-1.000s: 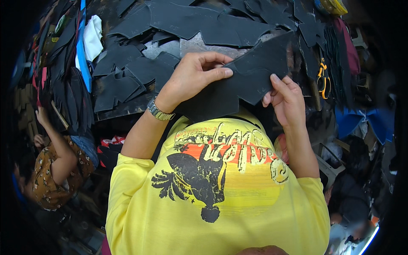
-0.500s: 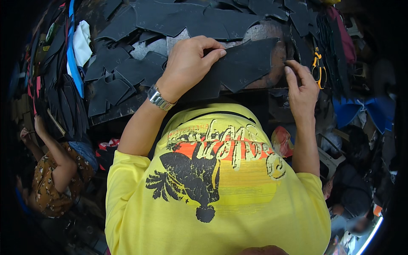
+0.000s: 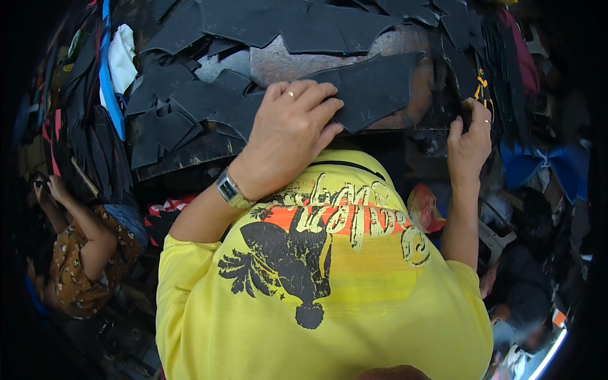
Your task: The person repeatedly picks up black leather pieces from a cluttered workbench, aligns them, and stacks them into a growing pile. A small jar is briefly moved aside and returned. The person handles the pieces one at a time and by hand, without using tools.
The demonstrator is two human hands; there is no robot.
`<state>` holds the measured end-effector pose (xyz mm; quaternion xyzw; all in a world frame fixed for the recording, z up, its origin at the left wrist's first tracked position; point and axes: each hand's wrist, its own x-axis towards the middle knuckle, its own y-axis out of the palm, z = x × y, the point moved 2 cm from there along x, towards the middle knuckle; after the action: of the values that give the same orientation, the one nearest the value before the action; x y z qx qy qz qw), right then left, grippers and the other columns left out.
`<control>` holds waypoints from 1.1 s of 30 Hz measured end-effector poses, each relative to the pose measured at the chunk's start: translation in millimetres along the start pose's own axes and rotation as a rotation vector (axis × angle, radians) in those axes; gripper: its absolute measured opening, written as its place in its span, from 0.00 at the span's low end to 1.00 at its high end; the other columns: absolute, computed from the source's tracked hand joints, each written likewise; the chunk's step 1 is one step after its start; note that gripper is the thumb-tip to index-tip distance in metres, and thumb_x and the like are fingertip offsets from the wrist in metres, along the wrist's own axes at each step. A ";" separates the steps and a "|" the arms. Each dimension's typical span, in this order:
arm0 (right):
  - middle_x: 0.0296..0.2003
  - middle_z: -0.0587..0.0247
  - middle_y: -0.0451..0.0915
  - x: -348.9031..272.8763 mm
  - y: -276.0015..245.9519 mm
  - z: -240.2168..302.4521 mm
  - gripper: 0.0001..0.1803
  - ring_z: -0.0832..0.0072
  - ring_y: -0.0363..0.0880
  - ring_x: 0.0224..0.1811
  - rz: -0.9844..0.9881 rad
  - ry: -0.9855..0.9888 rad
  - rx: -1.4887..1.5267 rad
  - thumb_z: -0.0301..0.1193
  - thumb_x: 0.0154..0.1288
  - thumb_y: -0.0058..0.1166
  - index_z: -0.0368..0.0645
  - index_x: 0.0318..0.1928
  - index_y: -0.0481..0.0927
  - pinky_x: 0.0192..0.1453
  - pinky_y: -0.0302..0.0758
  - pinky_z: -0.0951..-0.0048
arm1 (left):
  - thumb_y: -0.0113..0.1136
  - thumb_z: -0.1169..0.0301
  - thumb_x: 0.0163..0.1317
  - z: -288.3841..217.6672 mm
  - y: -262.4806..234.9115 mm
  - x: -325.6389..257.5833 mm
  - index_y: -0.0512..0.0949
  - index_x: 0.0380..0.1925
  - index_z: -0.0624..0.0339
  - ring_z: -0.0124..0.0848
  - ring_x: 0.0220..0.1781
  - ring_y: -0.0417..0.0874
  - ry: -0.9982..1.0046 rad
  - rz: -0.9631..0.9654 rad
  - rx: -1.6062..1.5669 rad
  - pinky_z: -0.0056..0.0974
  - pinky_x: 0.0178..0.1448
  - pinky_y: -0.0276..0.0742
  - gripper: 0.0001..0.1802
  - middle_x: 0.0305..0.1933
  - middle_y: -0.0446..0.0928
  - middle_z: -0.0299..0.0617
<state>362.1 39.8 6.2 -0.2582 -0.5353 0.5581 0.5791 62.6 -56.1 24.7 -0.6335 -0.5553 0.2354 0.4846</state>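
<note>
My left hand point(image 3: 291, 126) lies palm down with its fingers stretched over the near left part of a black sheet piece point(image 3: 386, 88). The piece has angular cut edges and a pale mark near its lower edge. Beyond the piece's right end, my right hand point(image 3: 472, 139) is close to scissors with orange-yellow handles point(image 3: 482, 85). Its thumb and forefinger are bent and apart, and no object shows between them. The scissors are partly hidden, so I cannot tell whether that hand touches them.
More black cut pieces point(image 3: 253, 28) overlap across the worktable point(image 3: 278, 63). A blue strip point(image 3: 109, 82) and white cloth point(image 3: 122, 58) are at the left. A person in a brown patterned top point(image 3: 82, 263) sits lower left. Blue material point(image 3: 554, 168) hangs at the right.
My left hand has gone from pinching the sheet's far edge to lying flat nearer me. My right hand has moved right, away from the piece toward the scissors. The sheet has shifted slightly right.
</note>
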 end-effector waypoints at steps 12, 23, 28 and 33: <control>0.48 0.51 0.83 22.0 13.3 -29.9 0.22 0.60 0.84 0.52 0.010 0.026 0.155 0.22 0.63 0.63 0.37 0.57 0.76 0.58 0.78 0.63 | 0.71 0.58 0.60 -5.0 8.5 -12.9 0.71 0.69 0.59 0.42 0.71 0.69 -0.066 0.106 0.014 0.46 0.74 0.64 0.39 0.74 0.68 0.44; 0.41 0.65 0.83 22.3 -25.4 63.9 0.20 0.86 0.73 0.34 0.116 -0.009 0.976 0.23 0.70 0.66 0.33 0.60 0.80 0.37 0.68 0.82 | 0.73 0.54 0.57 2.1 3.8 -8.0 0.76 0.64 0.59 0.46 0.63 0.73 -0.075 0.012 -0.054 0.47 0.68 0.70 0.37 0.62 0.74 0.47; 0.50 0.62 0.86 25.6 -27.0 86.1 0.21 0.81 0.80 0.49 0.220 -0.107 0.953 0.20 0.70 0.63 0.30 0.62 0.80 0.56 0.75 0.79 | 0.74 0.60 0.58 10.4 4.4 -9.6 0.78 0.59 0.62 0.47 0.61 0.76 -0.076 -0.082 -0.134 0.47 0.66 0.75 0.30 0.59 0.75 0.49; 0.48 0.58 0.87 17.9 -16.7 104.1 0.19 0.77 0.83 0.45 0.102 -0.193 1.036 0.21 0.71 0.61 0.32 0.60 0.81 0.53 0.77 0.75 | 0.74 0.68 0.58 14.5 5.9 -9.9 0.80 0.53 0.63 0.47 0.59 0.78 -0.119 -0.111 -0.225 0.46 0.63 0.77 0.24 0.56 0.75 0.49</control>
<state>270.2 21.2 57.6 0.0887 -0.2270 0.7982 0.5509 50.5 -59.7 11.1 -0.6371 -0.6401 0.1817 0.3890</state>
